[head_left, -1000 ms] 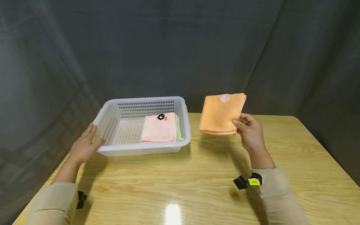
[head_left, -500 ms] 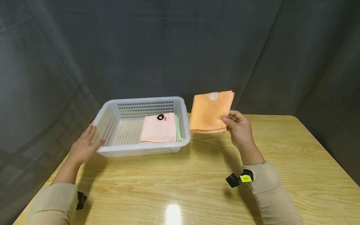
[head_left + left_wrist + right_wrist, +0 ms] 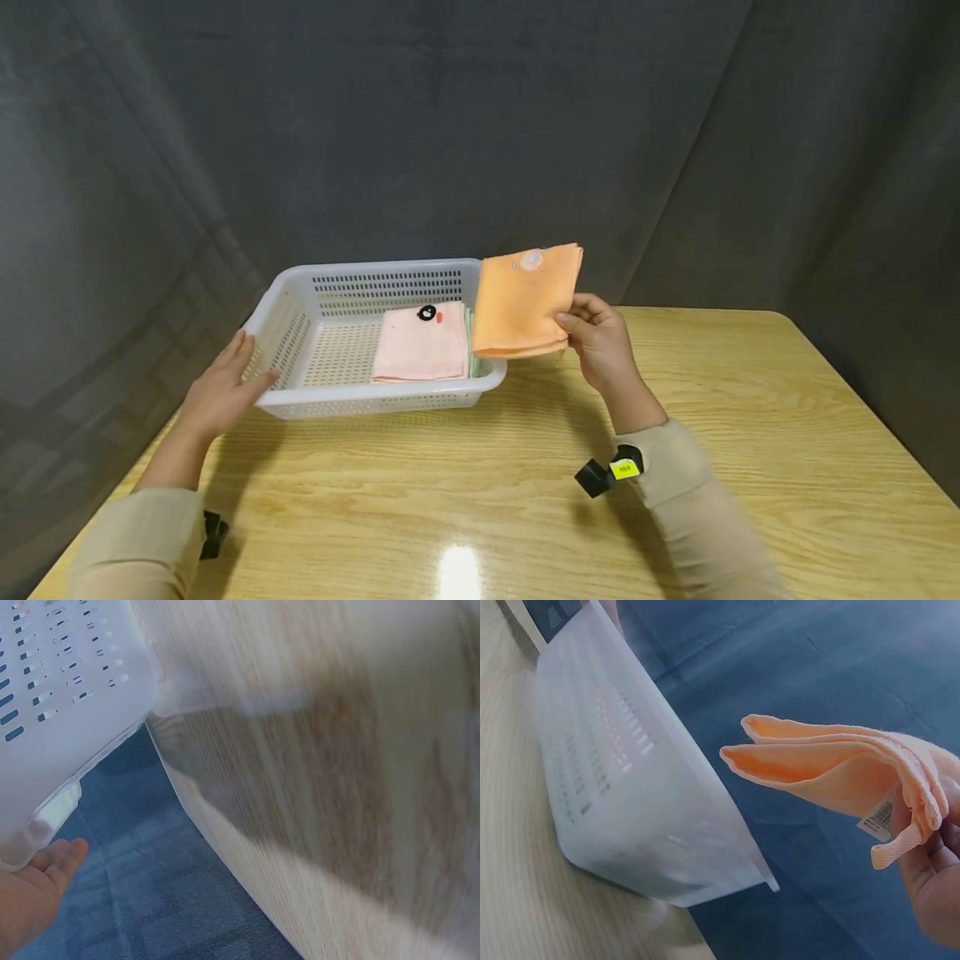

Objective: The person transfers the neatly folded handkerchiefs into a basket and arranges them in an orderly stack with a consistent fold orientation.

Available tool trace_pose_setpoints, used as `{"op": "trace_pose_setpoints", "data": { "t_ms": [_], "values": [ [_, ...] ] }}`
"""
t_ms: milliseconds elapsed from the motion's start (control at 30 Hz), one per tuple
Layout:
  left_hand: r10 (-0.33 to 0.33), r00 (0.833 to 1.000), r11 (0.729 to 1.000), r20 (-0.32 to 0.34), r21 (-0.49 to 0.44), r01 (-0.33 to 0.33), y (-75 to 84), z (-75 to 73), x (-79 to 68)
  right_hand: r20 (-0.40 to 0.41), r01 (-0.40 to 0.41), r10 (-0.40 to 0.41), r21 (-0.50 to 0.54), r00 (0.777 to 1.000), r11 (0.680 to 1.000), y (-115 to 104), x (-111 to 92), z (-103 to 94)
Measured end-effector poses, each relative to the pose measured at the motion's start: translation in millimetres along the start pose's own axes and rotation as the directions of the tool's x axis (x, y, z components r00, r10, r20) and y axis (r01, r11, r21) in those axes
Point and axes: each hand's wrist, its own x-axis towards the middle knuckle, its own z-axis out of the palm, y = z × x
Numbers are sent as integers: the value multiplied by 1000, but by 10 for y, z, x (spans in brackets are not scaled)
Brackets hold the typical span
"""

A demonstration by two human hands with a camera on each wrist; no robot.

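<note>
A white plastic basket (image 3: 390, 396) with slotted walls stands on the table at left of centre. My left hand (image 3: 221, 387) holds its left end, thumb over the rim and fingers along the outside; the left wrist view shows those fingers (image 3: 69, 859) under the rim. A folded orange cloth (image 3: 521, 308) with a pale round patch hangs from my right hand (image 3: 603, 342), pinched at its lower right corner between thumb and fingers. It overlaps the basket's right end in the head view. Inside the basket, a folded pink cloth (image 3: 422, 346) partly covers a green cloth (image 3: 472, 367).
The wooden table (image 3: 375, 492) extends in front of the basket and to its right. Dark grey fabric (image 3: 450, 125) hangs behind and along both sides. A loop and a white label (image 3: 881, 820) show on the orange cloth.
My right hand has carried the orange cloth leftward, from right of the basket to its right rim. The left hand and the basket have stayed nearly still.
</note>
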Motion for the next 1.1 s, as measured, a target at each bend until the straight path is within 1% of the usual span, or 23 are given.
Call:
{"op": "trace_pose_setpoints", "data": {
  "t_ms": [200, 333, 567, 800, 1100],
  "values": [
    [0, 1000, 1000, -2, -5, 0, 3, 13, 1, 23, -31, 31, -13, 999, 999, 68, 0, 130],
    [-6, 1000, 1000, 1, -5, 6, 0, 19, -1, 48, -41, 41, -14, 998, 999, 120, -14, 177],
    [-5, 1000, 1000, 13, -14, 6, -4, 7, -15, 62, -49, 49, -11, 997, 999, 170, -3, 304],
    [14, 1000, 1000, -11, -3, -14, 11, -18, -11, 74, -60, 63, -35, 995, 998, 187, 32, 480],
    [14, 1000, 1000, -15, -6, -14, 5, -10, -11, 96, -101, 107, -59, 990, 993, 242, 66, 630]
  ]
}}
